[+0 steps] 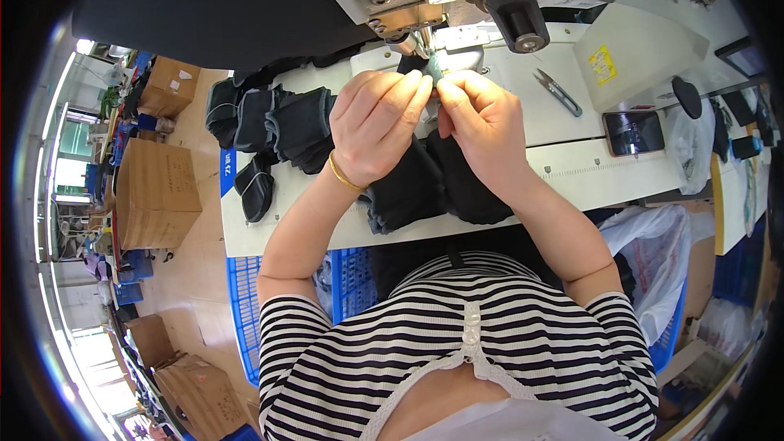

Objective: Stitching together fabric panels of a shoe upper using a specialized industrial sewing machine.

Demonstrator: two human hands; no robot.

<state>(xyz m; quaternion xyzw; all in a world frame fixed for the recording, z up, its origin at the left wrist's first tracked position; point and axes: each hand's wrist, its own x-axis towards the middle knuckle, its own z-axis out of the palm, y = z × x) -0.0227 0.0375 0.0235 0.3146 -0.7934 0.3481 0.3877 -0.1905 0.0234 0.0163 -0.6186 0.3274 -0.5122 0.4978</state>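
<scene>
Close below the needle area of a sewing machine [400,20], my two hands meet with fingertips almost touching. My left hand [377,118], a gold bangle at its wrist, is closed in a pinch. My right hand [486,122] pinches from the other side, thumb and forefinger together. Between them is a small dark, grey-green edged fabric piece [435,65], running up toward the presser foot; most of it is hidden by my fingers. Under my hands, black fabric pieces [408,189] lie in piles over the table's front part. More stacked black pieces [300,126] with grey edges lie left of my left hand.
Thread snips [558,92] and a dark phone [634,132] lie on the white table [572,165] to the right. A tied black bundle [255,189] sits at the left edge. Below are a blue basket [245,302] and a plastic bag [653,253]. Cardboard boxes [158,188] stand left.
</scene>
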